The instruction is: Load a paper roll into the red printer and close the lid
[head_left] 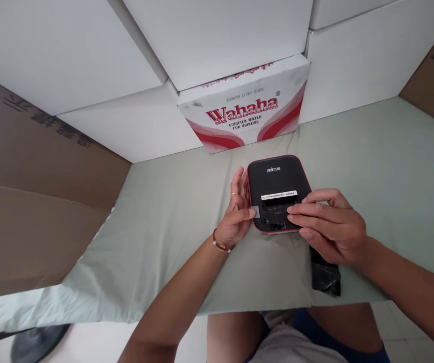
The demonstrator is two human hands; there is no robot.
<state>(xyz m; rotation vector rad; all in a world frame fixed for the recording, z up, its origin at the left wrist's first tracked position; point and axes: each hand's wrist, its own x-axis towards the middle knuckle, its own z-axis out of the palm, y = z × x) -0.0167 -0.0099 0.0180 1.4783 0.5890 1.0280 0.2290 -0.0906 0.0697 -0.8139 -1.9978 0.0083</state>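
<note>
A small black printer with a red rim lies flat on the cloth, a white label strip across its top. My left hand is closed around its left edge, with the thumb on top against a small grey square tab. Fingers stretched and slightly apart, my right hand touches the printer's front right part, where a glossy dark section looks covered by clear film. Its thumb is near the front right corner. Below this hand lies a crumpled glossy black piece, partly hidden by it.
Pale green cloth covers the table, whose front edge is close to my lap. Behind the printer stands a white and red Wahaha water carton, with large white boxes around it. Brown cartons flank both sides.
</note>
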